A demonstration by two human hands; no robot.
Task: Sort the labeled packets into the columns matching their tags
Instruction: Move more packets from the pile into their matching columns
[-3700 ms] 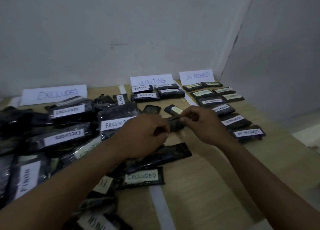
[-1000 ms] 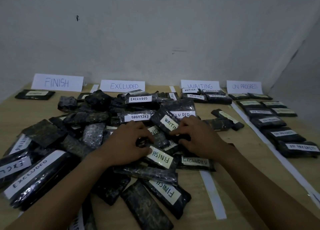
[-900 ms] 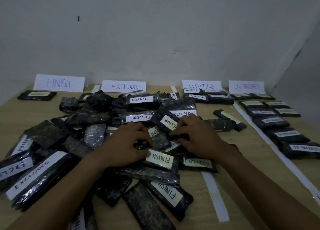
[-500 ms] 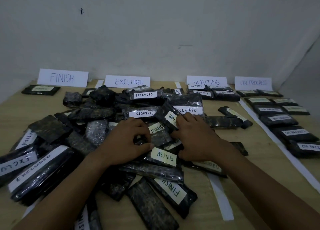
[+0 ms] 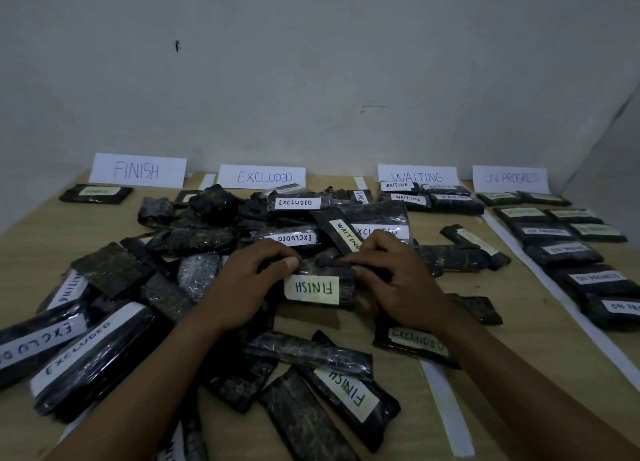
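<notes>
A black packet tagged FINISH (image 5: 313,289) is held between both hands above the heap, its label upside down to me. My left hand (image 5: 246,284) pinches its left end and my right hand (image 5: 398,280) grips its right end. A packet tagged WAITING (image 5: 341,233) leans just behind my right hand. Paper signs stand along the wall: FINISH (image 5: 136,171), EXCLUDED (image 5: 263,176), WAITING (image 5: 417,175), ON PROGRESS (image 5: 510,178).
A heap of black packets (image 5: 145,280) covers the table's middle and left. One packet (image 5: 95,193) lies under the FINISH sign. Several lie under WAITING (image 5: 433,199) and in the ON PROGRESS column (image 5: 568,252). White tape strips (image 5: 445,408) divide the columns.
Both hands have lifted the FINISH packet out of the heap and turned it so its label faces me. The camera has tilted slightly upward.
</notes>
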